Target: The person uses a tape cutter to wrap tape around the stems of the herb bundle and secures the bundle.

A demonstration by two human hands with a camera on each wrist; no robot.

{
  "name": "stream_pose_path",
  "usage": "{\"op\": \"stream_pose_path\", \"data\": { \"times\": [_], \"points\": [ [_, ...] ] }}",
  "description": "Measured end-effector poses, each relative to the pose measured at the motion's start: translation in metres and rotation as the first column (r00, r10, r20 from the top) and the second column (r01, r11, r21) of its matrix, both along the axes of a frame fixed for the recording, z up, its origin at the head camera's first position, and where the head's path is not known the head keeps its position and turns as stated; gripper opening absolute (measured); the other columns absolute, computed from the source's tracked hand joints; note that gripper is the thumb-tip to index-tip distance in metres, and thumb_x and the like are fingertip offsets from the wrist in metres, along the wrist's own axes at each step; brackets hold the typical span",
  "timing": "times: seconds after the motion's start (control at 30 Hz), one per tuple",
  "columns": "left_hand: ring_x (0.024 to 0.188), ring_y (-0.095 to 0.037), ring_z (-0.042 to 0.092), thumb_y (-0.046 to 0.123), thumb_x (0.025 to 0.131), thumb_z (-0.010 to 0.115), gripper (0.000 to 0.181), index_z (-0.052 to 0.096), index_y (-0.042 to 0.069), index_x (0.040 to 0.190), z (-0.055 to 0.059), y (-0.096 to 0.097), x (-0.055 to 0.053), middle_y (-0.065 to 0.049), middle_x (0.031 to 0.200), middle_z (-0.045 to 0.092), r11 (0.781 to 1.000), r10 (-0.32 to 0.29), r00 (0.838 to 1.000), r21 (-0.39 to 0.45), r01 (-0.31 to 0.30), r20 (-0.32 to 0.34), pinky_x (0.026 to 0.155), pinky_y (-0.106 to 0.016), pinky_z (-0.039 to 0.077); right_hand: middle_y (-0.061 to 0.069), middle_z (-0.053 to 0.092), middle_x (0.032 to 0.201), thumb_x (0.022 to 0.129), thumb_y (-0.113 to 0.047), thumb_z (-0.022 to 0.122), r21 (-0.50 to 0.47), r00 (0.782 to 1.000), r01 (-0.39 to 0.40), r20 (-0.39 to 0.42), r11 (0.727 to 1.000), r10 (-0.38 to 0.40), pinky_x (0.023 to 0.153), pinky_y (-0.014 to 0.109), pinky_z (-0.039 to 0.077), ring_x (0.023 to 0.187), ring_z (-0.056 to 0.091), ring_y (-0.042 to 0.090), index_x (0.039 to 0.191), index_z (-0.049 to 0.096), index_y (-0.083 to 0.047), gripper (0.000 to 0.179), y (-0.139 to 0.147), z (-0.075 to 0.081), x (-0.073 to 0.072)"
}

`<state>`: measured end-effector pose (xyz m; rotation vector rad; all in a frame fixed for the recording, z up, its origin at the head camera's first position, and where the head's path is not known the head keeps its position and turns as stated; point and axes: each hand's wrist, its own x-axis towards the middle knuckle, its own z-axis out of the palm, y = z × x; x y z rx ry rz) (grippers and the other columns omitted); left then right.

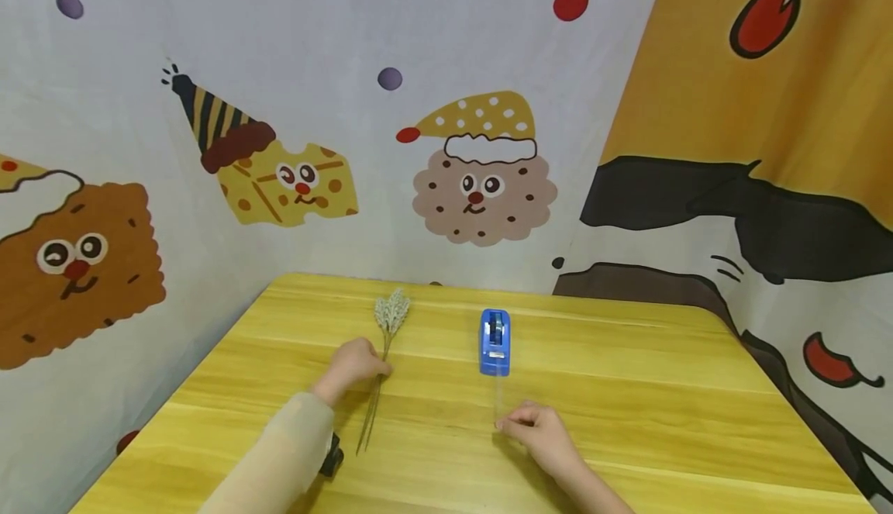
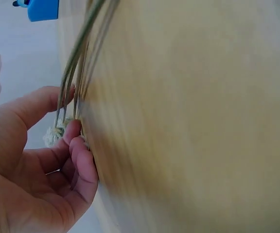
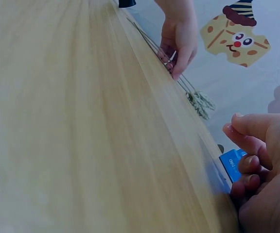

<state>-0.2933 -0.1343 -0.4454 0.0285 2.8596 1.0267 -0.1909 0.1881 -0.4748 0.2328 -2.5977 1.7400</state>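
Only readable text: what looks like "deli" in white on the blue dispenser [image 1: 486, 351]. It sits just past 12 o'clock on the bench [image 1: 628, 374], front end facing 6.

Flowers [image 1: 392, 312]: small bunch, pale grey-green fluffy heads, several long thin greenish-brown stems. They're at about 10 o'clock on the bench, heads pointing between 12 and 1, stem ends between 6 and 7, splayed slightly at the bottom. Can't tell whether they touch the bench along their whole length.

Left fingers [image 2: 84, 162]: curled, thumb opposed, pinching the stems partway down, below the heads. Right fingers [image 3: 244, 141]: at 4 o'clock, thumb and index tips together, clamped on the free end of the clear tape [image 1: 498, 398]. Strip runs from the dispenser towards 6, still attached there. Other right fingers are curled in.

Black thing [image 1: 332, 458] at 8 o'clock, partly behind my left sleeve [image 1: 282, 452]; can't make out what it is.
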Motion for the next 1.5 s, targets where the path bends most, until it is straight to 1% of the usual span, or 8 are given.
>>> {"op": "stream_pose_path", "data": {
  "times": [0.13, 0.4, 0.7, 0.8, 1.0, 1.1, 1.27, 1.5],
  "points": [
    [0.045, -0.01, 0.023, 0.017, 0.073, 0.076, 0.045, 0.037, 0.017, 0.05, 0.0, 0.001, 0.002, 0.007, 0.047, 0.03, 1.0, 0.01, 0.999, 0.001, -0.01, -0.034, 0.044, -0.023, 0.026, 0.001, 0.06, 0.075, 0.082, -0.011, 0.075, -0.008, 1.0, 0.0, -0.014, 1.0, 0.0, 0.063, 0.024, 0.041, 0.07, 0.049, 0.01, 0.082, 0.076, -0.001, 0.01, 0.001, 0.0, 0.0],
    [0.044, -0.009, 0.021, 0.013, 0.071, 0.074, 0.043, 0.037, 0.017, 0.048, 0.001, 0.001, 0.0, 0.008, 0.044, 0.027, 0.999, 0.043, 0.998, 0.027, -0.042, -0.035, 0.042, -0.022, 0.023, 0.003, 0.06, 0.076, 0.081, -0.013, 0.075, 0.01, 1.0, 0.003, 0.001, 1.0, -0.003, 0.064, 0.024, 0.042, 0.07, 0.05, 0.012, 0.081, 0.076, -0.003, 0.01, 0.0, -0.002, -0.001],
    [0.045, -0.01, 0.022, 0.016, 0.075, 0.072, 0.043, 0.036, 0.018, 0.051, 0.001, 0.004, -0.006, 0.006, 0.047, 0.028, 1.0, 0.026, 0.998, 0.013, -0.025, -0.05, 0.043, -0.024, 0.023, 0.003, 0.06, 0.077, 0.082, -0.014, 0.075, -0.002, 1.0, 0.008, 0.008, 1.0, -0.008, 0.066, 0.025, 0.042, 0.071, 0.051, 0.013, 0.08, 0.075, -0.003, 0.011, 0.002, 0.0, -0.001],
    [0.045, -0.012, 0.029, 0.019, 0.08, 0.072, 0.037, 0.042, 0.015, 0.059, 0.0, 0.005, -0.01, 0.003, 0.053, 0.036, 1.0, 0.028, 0.998, 0.014, -0.027, -0.063, 0.045, -0.025, 0.029, 0.002, 0.061, 0.077, 0.082, -0.014, 0.075, 0.004, 1.0, 0.004, 0.0, 1.0, -0.004, 0.066, 0.024, 0.042, 0.071, 0.05, 0.012, 0.081, 0.076, -0.003, 0.011, 0.002, 0.0, 0.0],
    [0.056, -0.018, 0.048, 0.026, 0.082, 0.075, 0.028, 0.056, 0.006, 0.078, -0.001, 0.007, -0.018, -0.006, 0.073, 0.055, 0.996, 0.084, 0.993, 0.013, -0.083, -0.083, 0.05, -0.031, 0.041, 0.001, 0.06, 0.076, 0.082, -0.014, 0.075, 0.01, 0.999, -0.026, -0.025, 1.0, 0.026, 0.065, 0.024, 0.044, 0.07, 0.05, 0.011, 0.082, 0.076, -0.002, 0.012, 0.002, 0.001, 0.001],
    [0.053, -0.017, 0.044, 0.026, 0.083, 0.074, 0.03, 0.053, 0.009, 0.069, -0.002, 0.005, -0.021, -0.002, 0.065, 0.051, 0.995, 0.103, 0.991, 0.007, -0.103, -0.087, 0.048, -0.03, 0.038, 0.001, 0.059, 0.076, 0.082, -0.014, 0.075, 0.014, 0.999, -0.034, -0.017, 0.999, 0.035, 0.065, 0.024, 0.043, 0.07, 0.049, 0.01, 0.083, 0.076, -0.003, 0.011, 0.001, 0.0, 0.0],
    [0.042, -0.012, 0.028, 0.019, 0.081, 0.07, 0.044, 0.04, 0.017, 0.049, 0.0, 0.005, -0.024, 0.005, 0.046, 0.033, 0.99, 0.136, 0.986, -0.011, -0.138, -0.094, 0.041, -0.025, 0.027, 0.002, 0.06, 0.076, 0.082, -0.009, 0.074, 0.013, 1.0, -0.022, -0.022, 1.0, 0.022, 0.064, 0.023, 0.043, 0.07, 0.048, 0.009, 0.083, 0.076, 0.0, 0.009, -0.003, 0.005, 0.001],
    [0.047, -0.016, 0.038, 0.023, 0.081, 0.07, 0.039, 0.045, 0.015, 0.052, 0.0, 0.01, -0.027, 0.001, 0.051, 0.041, 0.979, 0.199, 0.979, -0.029, -0.2, -0.052, 0.04, -0.027, 0.032, 0.001, 0.058, 0.074, 0.081, -0.012, 0.076, 0.025, 1.0, -0.018, -0.02, 1.0, 0.018, 0.063, 0.023, 0.043, 0.069, 0.049, 0.01, 0.081, 0.076, -0.004, 0.008, 0.0, -0.001, -0.002]
  ]
}}
